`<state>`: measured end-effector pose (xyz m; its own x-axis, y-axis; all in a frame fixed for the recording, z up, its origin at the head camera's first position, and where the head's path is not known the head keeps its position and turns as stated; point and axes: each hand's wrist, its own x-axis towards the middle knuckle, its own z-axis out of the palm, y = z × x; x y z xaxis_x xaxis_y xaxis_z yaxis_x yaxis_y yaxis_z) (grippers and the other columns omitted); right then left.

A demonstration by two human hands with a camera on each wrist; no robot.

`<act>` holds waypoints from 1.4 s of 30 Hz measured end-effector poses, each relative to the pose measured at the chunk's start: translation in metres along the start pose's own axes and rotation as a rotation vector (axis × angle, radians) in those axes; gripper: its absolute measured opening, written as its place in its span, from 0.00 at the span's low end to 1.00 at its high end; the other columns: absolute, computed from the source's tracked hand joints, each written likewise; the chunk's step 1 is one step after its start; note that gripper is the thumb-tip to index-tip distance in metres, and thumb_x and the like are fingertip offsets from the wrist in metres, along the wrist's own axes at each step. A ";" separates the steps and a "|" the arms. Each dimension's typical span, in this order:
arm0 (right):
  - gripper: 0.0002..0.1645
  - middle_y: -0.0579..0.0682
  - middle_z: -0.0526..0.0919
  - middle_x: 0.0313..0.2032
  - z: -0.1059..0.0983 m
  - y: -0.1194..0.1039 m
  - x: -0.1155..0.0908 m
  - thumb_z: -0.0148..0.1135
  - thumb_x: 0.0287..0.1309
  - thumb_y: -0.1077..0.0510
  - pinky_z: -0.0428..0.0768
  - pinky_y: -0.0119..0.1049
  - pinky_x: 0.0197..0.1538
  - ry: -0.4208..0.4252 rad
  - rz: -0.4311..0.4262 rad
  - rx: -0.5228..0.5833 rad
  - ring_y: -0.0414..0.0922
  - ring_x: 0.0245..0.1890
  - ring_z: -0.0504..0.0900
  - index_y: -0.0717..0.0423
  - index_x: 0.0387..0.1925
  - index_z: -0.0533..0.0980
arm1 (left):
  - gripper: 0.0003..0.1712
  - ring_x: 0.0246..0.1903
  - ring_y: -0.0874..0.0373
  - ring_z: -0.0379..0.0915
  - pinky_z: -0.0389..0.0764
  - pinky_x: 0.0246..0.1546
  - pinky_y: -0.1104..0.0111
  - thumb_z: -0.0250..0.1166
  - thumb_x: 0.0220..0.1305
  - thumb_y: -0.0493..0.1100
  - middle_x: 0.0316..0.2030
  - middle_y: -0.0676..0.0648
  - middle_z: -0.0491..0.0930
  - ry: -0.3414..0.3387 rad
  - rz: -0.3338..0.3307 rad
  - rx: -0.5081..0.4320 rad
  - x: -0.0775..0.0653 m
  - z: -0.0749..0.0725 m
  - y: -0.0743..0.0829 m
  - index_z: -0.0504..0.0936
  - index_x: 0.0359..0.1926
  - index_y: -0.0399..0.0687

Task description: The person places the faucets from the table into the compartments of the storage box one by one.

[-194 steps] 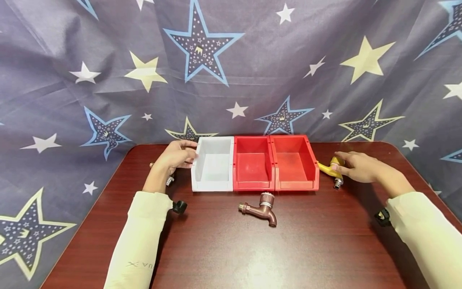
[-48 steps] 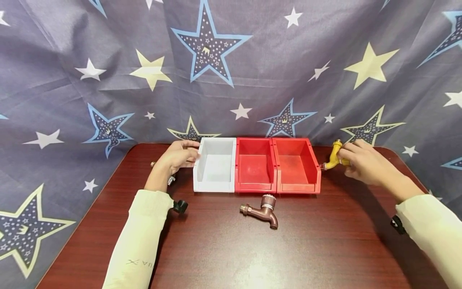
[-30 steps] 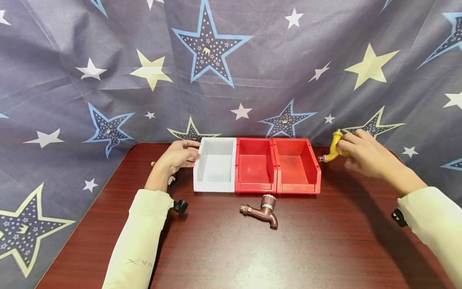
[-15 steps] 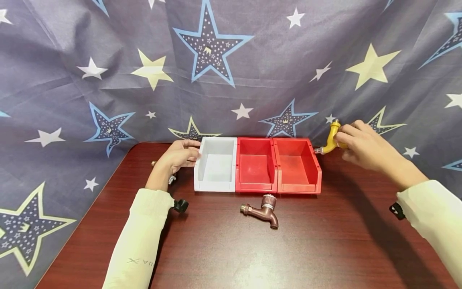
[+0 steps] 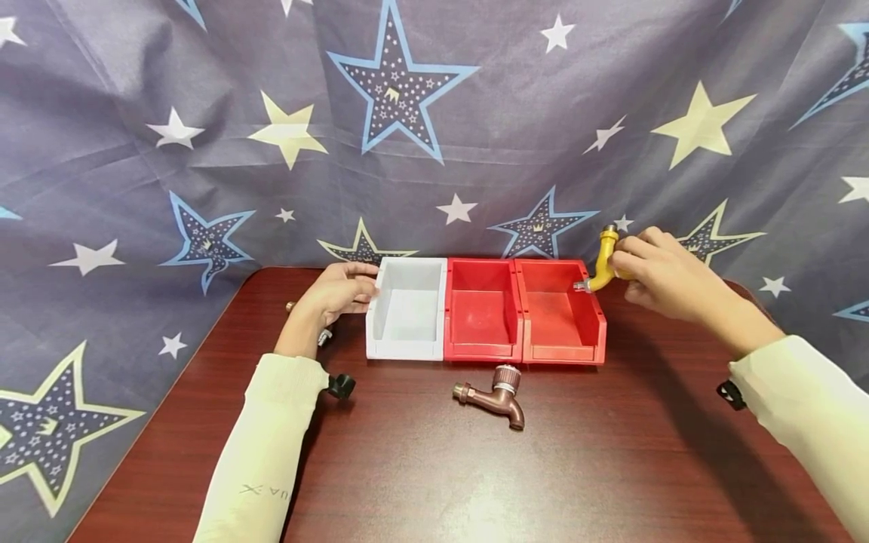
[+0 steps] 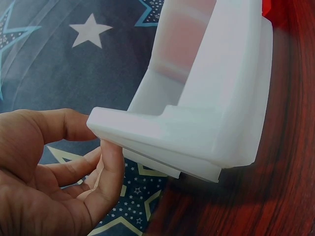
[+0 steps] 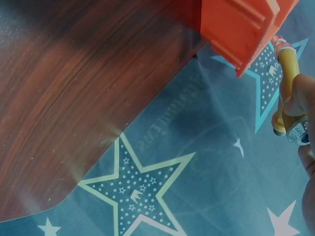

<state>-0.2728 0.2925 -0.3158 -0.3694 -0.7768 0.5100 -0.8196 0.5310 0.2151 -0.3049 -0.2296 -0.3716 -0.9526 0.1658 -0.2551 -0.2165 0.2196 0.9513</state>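
My right hand (image 5: pixel 668 275) grips a yellow tap (image 5: pixel 603 262) by its handle side, holding it above the table. The tap's metal-tipped end hangs over the right wall of the orange-red bin (image 5: pixel 562 352). In the right wrist view the tap (image 7: pixel 289 66) is beside that bin, partly covered by the fingers. My left hand (image 5: pixel 338 292) holds the left rim of the white bin (image 5: pixel 405 350); the left wrist view shows the rim (image 6: pixel 142 125) between thumb and fingers. A red bin (image 5: pixel 480 351) stands between the other two.
A bronze-coloured tap (image 5: pixel 498 400) lies on the table (image 5: pixel 407 467) in front of the bins. Behind my left wrist, a metal fitting (image 5: pixel 324 337) shows, its remainder hidden. A starry cloth (image 5: pixel 475 158) hangs directly behind the table.
My right hand has picked the yellow tap up from the table, turned it, raised it, and carried it left over the orange-red bin's edge. My left hand stays at the white bin.
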 end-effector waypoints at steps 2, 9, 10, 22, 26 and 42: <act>0.17 0.51 0.76 0.35 0.001 -0.002 0.002 0.58 0.31 0.70 0.65 0.49 0.38 -0.006 -0.009 0.004 0.56 0.35 0.69 0.53 0.30 0.71 | 0.31 0.32 0.60 0.79 0.84 0.35 0.67 0.60 0.66 0.30 0.60 0.31 0.74 0.000 -0.001 -0.003 0.001 0.000 0.000 0.68 0.70 0.37; 0.18 0.52 0.77 0.37 0.005 -0.011 0.010 0.57 0.33 0.71 0.68 0.49 0.41 -0.037 -0.039 0.010 0.56 0.37 0.70 0.55 0.33 0.74 | 0.31 0.32 0.60 0.79 0.84 0.36 0.67 0.60 0.66 0.31 0.61 0.31 0.73 0.001 0.003 -0.001 0.002 -0.001 -0.002 0.68 0.70 0.37; 0.19 0.52 0.77 0.37 0.005 -0.013 0.011 0.57 0.34 0.71 0.69 0.49 0.42 -0.041 -0.043 0.013 0.56 0.37 0.70 0.56 0.34 0.74 | 0.31 0.32 0.60 0.79 0.84 0.36 0.67 0.60 0.66 0.30 0.61 0.31 0.74 0.002 0.003 -0.002 0.002 -0.002 -0.002 0.68 0.70 0.38; 0.20 0.55 0.79 0.41 0.020 -0.026 0.025 0.59 0.37 0.74 0.70 0.47 0.49 -0.109 -0.059 0.053 0.56 0.42 0.72 0.57 0.37 0.76 | 0.32 0.32 0.60 0.79 0.84 0.36 0.68 0.60 0.67 0.31 0.59 0.32 0.74 -0.004 -0.002 -0.004 0.002 -0.005 -0.004 0.67 0.71 0.37; 0.21 0.54 0.79 0.40 0.026 -0.031 0.029 0.62 0.37 0.74 0.72 0.47 0.49 -0.142 -0.057 0.053 0.55 0.42 0.73 0.57 0.38 0.77 | 0.32 0.31 0.61 0.79 0.84 0.36 0.68 0.60 0.66 0.31 0.59 0.32 0.74 -0.006 0.003 -0.006 0.002 -0.004 -0.005 0.67 0.71 0.36; 0.24 0.46 0.77 0.35 0.043 -0.039 0.038 0.69 0.34 0.75 0.70 0.44 0.46 -0.181 -0.059 0.133 0.50 0.39 0.70 0.55 0.36 0.76 | 0.32 0.32 0.60 0.80 0.84 0.39 0.64 0.61 0.65 0.29 0.63 0.30 0.73 -0.006 -0.005 -0.022 0.001 -0.002 -0.002 0.68 0.71 0.38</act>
<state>-0.2739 0.2279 -0.3409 -0.3819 -0.8597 0.3391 -0.8883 0.4428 0.1222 -0.3060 -0.2315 -0.3735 -0.9502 0.1707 -0.2606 -0.2257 0.1994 0.9536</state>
